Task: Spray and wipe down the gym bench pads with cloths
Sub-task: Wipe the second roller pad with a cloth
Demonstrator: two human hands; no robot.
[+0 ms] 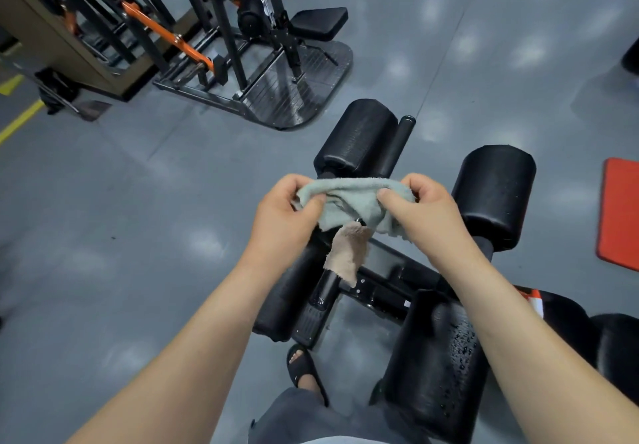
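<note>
My left hand [281, 213] and my right hand [423, 210] each pinch one end of a pale green cloth [352, 201], stretched between them in the air above the bench. A beige cloth [347, 255] hangs down beneath the green one. Below stand the black roller pads of the bench: one far [359, 134], one at the right [494, 194], a near one [435, 357] speckled with droplets, and one low at the left [287, 302]. No spray bottle is in view.
A black and orange rack machine [221, 29] with a ribbed footplate [294, 91] stands at the upper left. A red mat [620, 212] lies at the right edge. My sandalled foot [304, 371] is on the grey floor by the bench frame [380, 291].
</note>
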